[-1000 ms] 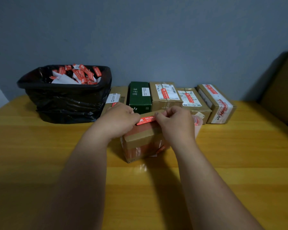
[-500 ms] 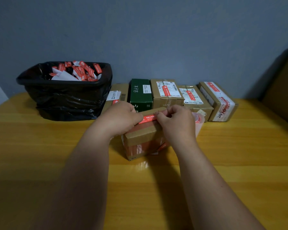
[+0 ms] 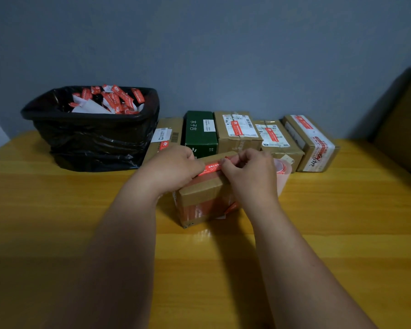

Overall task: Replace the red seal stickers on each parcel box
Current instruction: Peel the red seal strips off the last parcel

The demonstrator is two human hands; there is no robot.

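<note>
A black-lined bin (image 3: 93, 138) is placed at the far left of the yellow wooden surface (image 3: 342, 233); discarded red stickers (image 3: 119, 98) and white backing scraps are piled inside it. To its right, a row of parcels is lined against the wall: a brown box (image 3: 169, 131) partly hidden by the left hand, a green box (image 3: 201, 132), two labelled cardboard boxes (image 3: 239, 130) (image 3: 277, 138) each crossed by a red strip, and an end box (image 3: 311, 141) wrapped in printed tape.

In front of the row, a small cardboard parcel (image 3: 202, 200) is positioned on the surface near centre. The left hand (image 3: 171, 169) is curled against the parcel's top left edge, with its fingers closed on the left end of the red seal sticker (image 3: 210, 168). The sticker is laid across the parcel's top. The right hand (image 3: 249, 172) is curled over the top right, its fingertips pinching the sticker's right end. A sheet of red stickers (image 3: 282, 172) is partly hidden behind the right hand.
</note>
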